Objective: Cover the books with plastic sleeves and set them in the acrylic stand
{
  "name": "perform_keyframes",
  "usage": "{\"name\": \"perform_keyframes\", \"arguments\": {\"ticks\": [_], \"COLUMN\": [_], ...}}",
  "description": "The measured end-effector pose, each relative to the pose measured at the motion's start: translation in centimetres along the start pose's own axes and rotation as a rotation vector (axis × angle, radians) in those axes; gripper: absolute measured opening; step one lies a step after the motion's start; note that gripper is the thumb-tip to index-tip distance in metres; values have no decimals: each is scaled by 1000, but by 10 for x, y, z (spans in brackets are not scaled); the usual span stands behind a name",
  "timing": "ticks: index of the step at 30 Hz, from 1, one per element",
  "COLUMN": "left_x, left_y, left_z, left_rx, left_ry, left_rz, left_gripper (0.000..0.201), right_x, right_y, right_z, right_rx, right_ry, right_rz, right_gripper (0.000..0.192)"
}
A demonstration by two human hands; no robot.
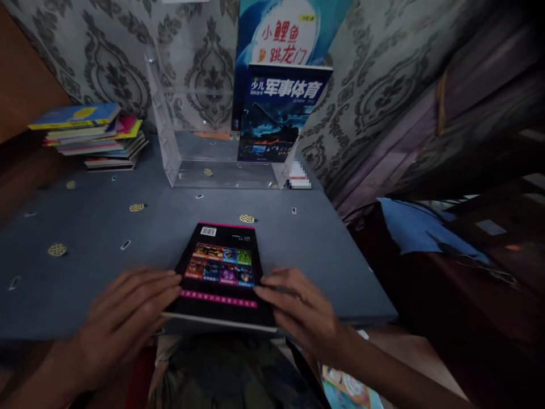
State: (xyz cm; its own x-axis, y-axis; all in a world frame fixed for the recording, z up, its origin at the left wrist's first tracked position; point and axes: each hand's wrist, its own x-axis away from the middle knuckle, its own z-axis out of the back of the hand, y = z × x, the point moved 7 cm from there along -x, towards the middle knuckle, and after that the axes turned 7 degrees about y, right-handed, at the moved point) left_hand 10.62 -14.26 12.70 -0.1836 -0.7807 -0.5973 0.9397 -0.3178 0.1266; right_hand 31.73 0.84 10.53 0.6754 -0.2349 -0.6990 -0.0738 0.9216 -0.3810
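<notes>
A black book (pixel 221 267) lies at the table's near edge, its back cover up, with a barcode, a grid of small coloured pictures and a pink strip. My left hand (pixel 131 307) holds its left side, the fingertips on the cover's edge. On the right side, my right hand (pixel 302 307) grips it in the same way, thumb hidden from view. Beyond the book stands a clear acrylic rack (pixel 225 173). A dark blue book (pixel 276 119) leans in its right part, in front of a taller teal book (pixel 293 28).
A stack of books (pixel 97 136) sits at the table's back left. The blue-grey tablecloth (pixel 170 227) has a pineapple print. Right of the table are a purple curtain (pixel 409 153) and a blue cloth (pixel 421 227). A colourful book (pixel 349 389) shows below the table's near edge.
</notes>
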Motion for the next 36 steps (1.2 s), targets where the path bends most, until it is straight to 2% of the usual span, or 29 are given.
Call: {"name": "perform_keyframes", "arguments": {"ticks": [3,6,7,10,13,15,18,22,25,30,33,36], "left_x": [-41,-77,-86,-107,-112,-110,-104,-90,-80,-69,-66,-62], "left_y": [-24,-67,-81,-114,-136,-141,-141,-140,-136,-132,-133,-136], "left_z": [6,-3,-14,-60,-96,-107,-113,-119,-123,-133,-139,-142], "left_rx": [85,241,339,638,723,722,758,915,973,1007,989,969], "left_ry": [82,323,374,393,369,366,334,244,146,-36,-98,-87], "left_rz": [188,468,532,595,672,710,763,910,975,1032,1018,1016], "left_gripper": [42,25,26,37,45,47,55,83,98,88,79,76], "right_x": [-38,-70,-77,-85,-81,-77,-74,-71,-61,-41,-38,-39], "right_y": [24,65,81,122,146,153,159,160,164,169,171,171], "right_z": [11,8,3,-18,-37,-43,-43,-42,-49,-65,-68,-68], "right_rx": [-19,-56,-90,-211,-304,-358,-439,-595,-737,-860,-865,-856], "right_ry": [48,158,191,252,247,241,225,137,70,-35,-60,-72], "right_rz": [-66,-234,-308,-470,-556,-599,-671,-772,-927,-1181,-1225,-1226], "right_gripper": [30,20,21,25,29,31,33,38,44,52,52,52]}}
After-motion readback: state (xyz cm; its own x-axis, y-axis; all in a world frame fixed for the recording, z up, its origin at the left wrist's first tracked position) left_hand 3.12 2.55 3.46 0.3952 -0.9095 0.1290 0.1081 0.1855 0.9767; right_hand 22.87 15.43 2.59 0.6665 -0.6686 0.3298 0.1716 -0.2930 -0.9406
